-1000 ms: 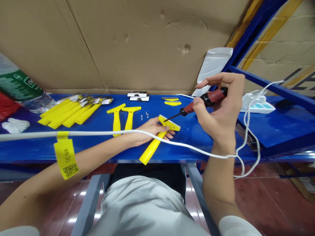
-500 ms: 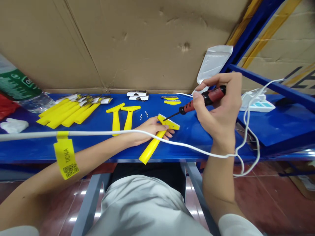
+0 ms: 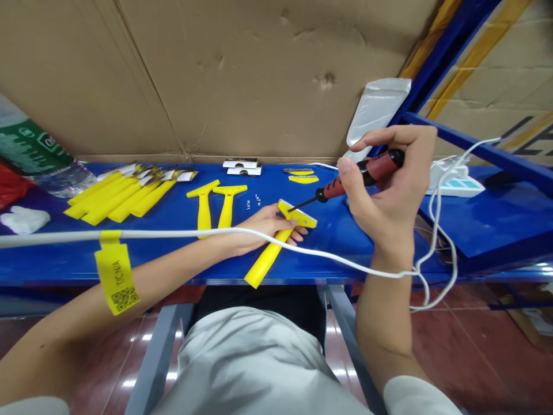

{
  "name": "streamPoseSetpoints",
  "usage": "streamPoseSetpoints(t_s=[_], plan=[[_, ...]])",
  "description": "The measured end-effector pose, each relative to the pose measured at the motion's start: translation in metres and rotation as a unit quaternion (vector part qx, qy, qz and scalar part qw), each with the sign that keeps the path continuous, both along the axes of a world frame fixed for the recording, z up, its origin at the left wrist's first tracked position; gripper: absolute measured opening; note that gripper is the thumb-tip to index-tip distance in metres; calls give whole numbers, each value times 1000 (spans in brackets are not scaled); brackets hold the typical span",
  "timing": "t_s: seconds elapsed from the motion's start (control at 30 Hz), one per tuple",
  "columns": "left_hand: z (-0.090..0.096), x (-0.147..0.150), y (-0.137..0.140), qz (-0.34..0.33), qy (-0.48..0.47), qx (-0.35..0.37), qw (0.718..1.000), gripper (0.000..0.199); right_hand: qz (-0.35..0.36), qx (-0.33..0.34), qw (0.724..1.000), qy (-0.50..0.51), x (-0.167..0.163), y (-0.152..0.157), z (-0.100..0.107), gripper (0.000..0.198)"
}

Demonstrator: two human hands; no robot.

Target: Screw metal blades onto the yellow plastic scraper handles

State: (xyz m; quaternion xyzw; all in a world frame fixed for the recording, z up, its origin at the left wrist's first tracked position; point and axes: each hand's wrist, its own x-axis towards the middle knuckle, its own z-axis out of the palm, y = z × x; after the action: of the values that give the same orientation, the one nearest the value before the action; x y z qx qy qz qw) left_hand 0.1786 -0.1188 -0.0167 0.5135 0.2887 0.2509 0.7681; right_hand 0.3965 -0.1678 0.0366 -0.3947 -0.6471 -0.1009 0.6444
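A yellow scraper (image 3: 266, 260) is gripped near its head by my left hand (image 3: 263, 230), its handle slanting down over the table's front edge. My right hand (image 3: 389, 190) is closed around a red and black screwdriver (image 3: 339, 187). The tip of the screwdriver meets the scraper's head, at a spot left of a small hole. Left of my left hand lie two yellow scraper bodies (image 3: 225, 207). Small screws (image 3: 258, 199) are scattered just beyond my left hand. Yellow strips with blades (image 3: 303, 179) lie behind the scraper head.
Several yellow scrapers (image 3: 114, 196) are piled at the left by a plastic bottle (image 3: 38, 150) and a crumpled white tissue (image 3: 25, 220). Small white boxes (image 3: 242, 167) stand at the back. A white cable (image 3: 328, 256) with a yellow tag (image 3: 116, 279) crosses in front of my forearms.
My right hand has shifted slightly right and turned a little around the screwdriver, thumb straighter. The screwdriver tip stays on the scraper head. My left hand has hardly moved.
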Motion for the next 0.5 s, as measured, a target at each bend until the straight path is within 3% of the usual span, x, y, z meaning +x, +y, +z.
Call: streamPoseSetpoints(t_s=[0.1,0.27,0.5], plan=[[1,0,-1,-5,-3,-1,1000,10,-2,23,1000,-12,2,3,-1,28],[0,0,0,2,-2,-1,1000,13,-24,-4,1000,-1,2,3,-1,33],[2,0,0,-3,1,-2,1000,12,6,-13,1000,14,-1,-2,2,32]])
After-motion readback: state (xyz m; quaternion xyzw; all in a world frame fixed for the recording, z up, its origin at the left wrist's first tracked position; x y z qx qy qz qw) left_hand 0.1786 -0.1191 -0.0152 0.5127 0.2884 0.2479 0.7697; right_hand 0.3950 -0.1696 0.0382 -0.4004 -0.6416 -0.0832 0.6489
